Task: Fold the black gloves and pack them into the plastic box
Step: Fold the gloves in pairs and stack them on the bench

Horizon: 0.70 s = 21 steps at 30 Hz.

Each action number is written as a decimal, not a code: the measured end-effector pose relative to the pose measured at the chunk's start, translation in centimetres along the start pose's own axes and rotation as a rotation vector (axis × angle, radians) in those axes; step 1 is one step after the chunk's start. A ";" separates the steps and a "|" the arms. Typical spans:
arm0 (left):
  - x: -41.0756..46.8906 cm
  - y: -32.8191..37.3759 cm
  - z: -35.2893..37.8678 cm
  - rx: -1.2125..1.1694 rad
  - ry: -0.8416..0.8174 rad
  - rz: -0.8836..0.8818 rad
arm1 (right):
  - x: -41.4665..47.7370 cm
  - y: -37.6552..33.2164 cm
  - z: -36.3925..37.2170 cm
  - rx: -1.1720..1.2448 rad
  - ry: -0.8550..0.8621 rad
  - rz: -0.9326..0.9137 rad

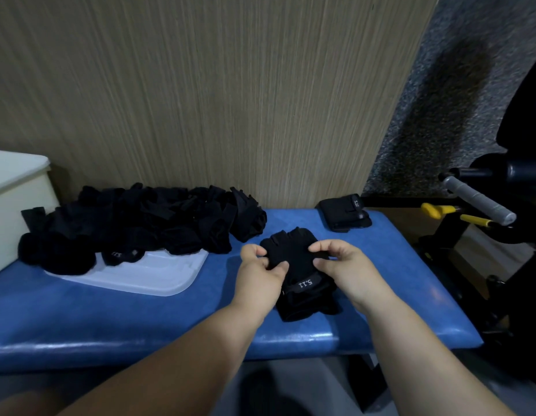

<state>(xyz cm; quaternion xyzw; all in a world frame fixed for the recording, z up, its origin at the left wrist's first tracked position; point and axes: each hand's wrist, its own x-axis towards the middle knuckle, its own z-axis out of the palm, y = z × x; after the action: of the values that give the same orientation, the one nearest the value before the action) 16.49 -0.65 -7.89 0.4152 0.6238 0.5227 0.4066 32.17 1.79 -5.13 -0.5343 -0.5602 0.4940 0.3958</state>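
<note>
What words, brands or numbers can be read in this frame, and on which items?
"5.11", upside down, on the strap of the black glove held by the left hand and right hand.
Light mark on the folded glove at the bench's far edge: too small to read.
Light mark on the pile glove: too blurred to read.

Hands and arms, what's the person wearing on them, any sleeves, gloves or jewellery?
Nothing visible. The left hand and right hand are bare, with no gloves, rings or watch; the left forearm and right forearm are uncovered, no sleeve in view.
</note>
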 end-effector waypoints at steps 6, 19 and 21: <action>-0.9 0.1 -0.2 0.460 -0.035 0.170 | 0.1 0.6 0.3 -0.321 -0.030 0.027; -0.3 0.0 -1.1 0.742 -0.062 0.392 | 0.5 1.1 0.2 -0.747 0.066 -0.048; -0.1 0.0 -1.2 0.729 -0.143 0.450 | 0.3 1.1 0.2 -0.751 0.108 -0.128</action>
<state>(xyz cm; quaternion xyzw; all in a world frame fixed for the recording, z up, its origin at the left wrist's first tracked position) 15.44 -1.15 -7.76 0.6924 0.6317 0.3139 0.1516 32.20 1.99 -6.25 -0.6312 -0.7128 0.1999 0.2315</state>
